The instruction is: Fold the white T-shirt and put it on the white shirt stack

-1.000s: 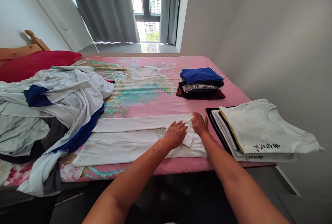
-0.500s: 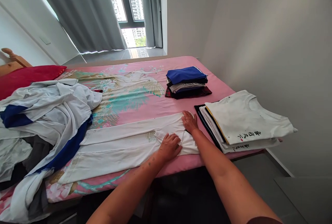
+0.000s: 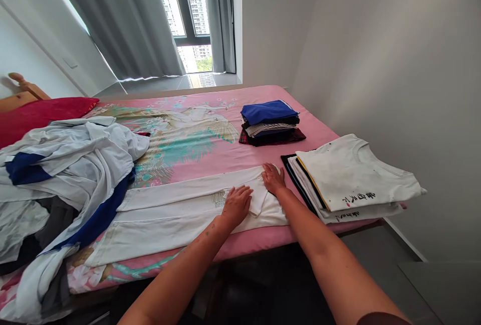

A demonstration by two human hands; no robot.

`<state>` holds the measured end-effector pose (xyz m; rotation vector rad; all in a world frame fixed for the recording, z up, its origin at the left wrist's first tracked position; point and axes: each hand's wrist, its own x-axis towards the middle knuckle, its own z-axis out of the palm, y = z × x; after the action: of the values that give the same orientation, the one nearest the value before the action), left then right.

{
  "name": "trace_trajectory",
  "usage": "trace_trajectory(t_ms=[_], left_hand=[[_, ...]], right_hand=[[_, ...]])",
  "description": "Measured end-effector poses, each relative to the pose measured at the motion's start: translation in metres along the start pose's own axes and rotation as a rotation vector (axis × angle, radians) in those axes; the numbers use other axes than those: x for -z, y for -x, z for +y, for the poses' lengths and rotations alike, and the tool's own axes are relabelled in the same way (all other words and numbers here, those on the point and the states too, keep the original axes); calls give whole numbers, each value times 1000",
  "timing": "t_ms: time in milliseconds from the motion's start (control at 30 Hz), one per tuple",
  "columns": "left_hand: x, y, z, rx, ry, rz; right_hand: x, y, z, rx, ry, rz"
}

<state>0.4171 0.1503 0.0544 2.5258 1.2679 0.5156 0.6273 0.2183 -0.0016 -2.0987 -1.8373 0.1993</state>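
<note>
A white shirt (image 3: 161, 227) lies in a long narrow shape along the bed's near side, its sides turned inward and a sleeve end folded over near the right. Part of a printed design shows at its middle. My left hand (image 3: 237, 204) rests on the cloth beside that sleeve end, fingers stretched out. At the shirt's right end, my right hand (image 3: 273, 178) lies flat with fingers extended. Neither hand grips the fabric. Just right of my right hand is a stack of folded T-shirts (image 3: 349, 174), the top one white with dark lettering.
A smaller folded pile (image 3: 269, 114) topped with blue cloth sits farther back on the pink patterned bed sheet (image 3: 225, 152). Loose clothes (image 3: 86, 149) are heaped at the left, by a red pillow (image 3: 48, 114). A wall (image 3: 376, 54) stands on the right.
My left hand has slid left and slightly away across the shirt, uncovering more of the folded sleeve end. My right hand stays almost in place.
</note>
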Motion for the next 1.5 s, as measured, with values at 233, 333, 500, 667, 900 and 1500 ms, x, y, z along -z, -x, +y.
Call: trace_trajectory(t_ms=[233, 333, 500, 667, 900, 1500], left_hand=[[-2, 10, -25, 202, -146, -207], [5, 28, -33, 122, -95, -144], [45, 85, -92, 255, -170, 33], [111, 168, -196, 584, -294, -44], [165, 251, -282, 764, 32, 354], [185, 331, -307, 484, 70, 30]], right_hand=[[22, 11, -75, 16, 33, -28], [6, 33, -114, 143, -34, -177], [-35, 60, -125, 187, 119, -244], [-43, 61, -118, 192, 182, -227], [-26, 63, -163, 128, 263, -280], [-145, 125, -439, 627, -359, -350]])
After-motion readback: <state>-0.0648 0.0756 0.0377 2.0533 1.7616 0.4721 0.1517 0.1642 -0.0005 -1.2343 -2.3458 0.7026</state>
